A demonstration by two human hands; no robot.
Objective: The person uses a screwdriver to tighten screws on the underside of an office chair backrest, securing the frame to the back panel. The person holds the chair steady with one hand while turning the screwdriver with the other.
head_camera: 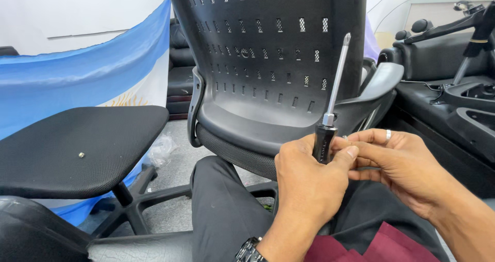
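Left hand (308,182) raised, fist curled shut, thumb pressing forward. Right hand (399,164) alongside, fingers (368,137) pinched together, touching the left thumb.

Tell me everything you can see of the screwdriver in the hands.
The screwdriver has a long, slim, shiny metal shaft ending in a pointed bit tip, a silvery collar, and a black handle with a grip that looks rubbery. It stands almost upright, leaning slightly right, tip up in front of the black perforated chair back. The left hand wraps the handle, hiding its lower part. The right hand, wearing a ring, touches the handle near the top with its fingers.
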